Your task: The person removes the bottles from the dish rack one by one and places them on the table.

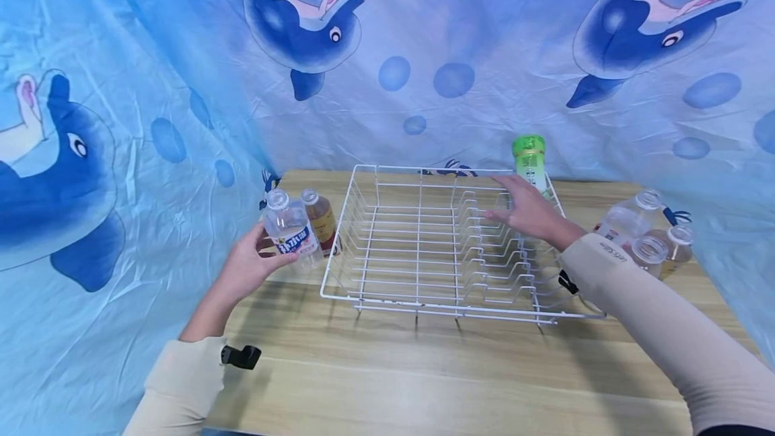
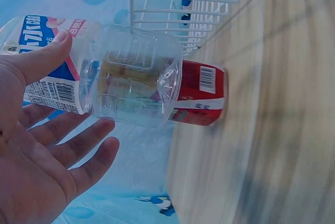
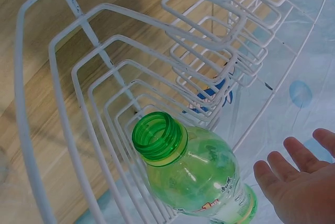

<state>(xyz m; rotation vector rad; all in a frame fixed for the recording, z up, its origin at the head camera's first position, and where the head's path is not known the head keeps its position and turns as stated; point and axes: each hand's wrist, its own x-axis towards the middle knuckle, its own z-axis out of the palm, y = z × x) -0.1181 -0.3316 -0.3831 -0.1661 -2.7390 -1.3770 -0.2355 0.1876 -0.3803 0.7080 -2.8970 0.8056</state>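
My left hand (image 1: 251, 261) holds a clear plastic bottle (image 1: 293, 231) upright, thumb pressed on its blue, white and pink label. Its open mouth points up, and in the left wrist view its base stands off the tabletop. Just behind it stands a brown-tinted bottle (image 1: 321, 217) whose red, barcoded lower part (image 2: 201, 93) shows past the clear base. Over the right half of the white wire rack (image 1: 418, 305) reaches my right hand (image 1: 529, 210), fingers extended and holding nothing. Near its fingers, a green bottle (image 3: 193, 166) sits mouth down in the rack's back right part.
Several open clear bottles (image 1: 626, 217) stand to the right of the rack, partly behind the right sleeve. The wooden table (image 1: 393, 375) extends in front of the rack. A blue curtain (image 1: 412, 32) with dolphins hangs behind and at both sides.
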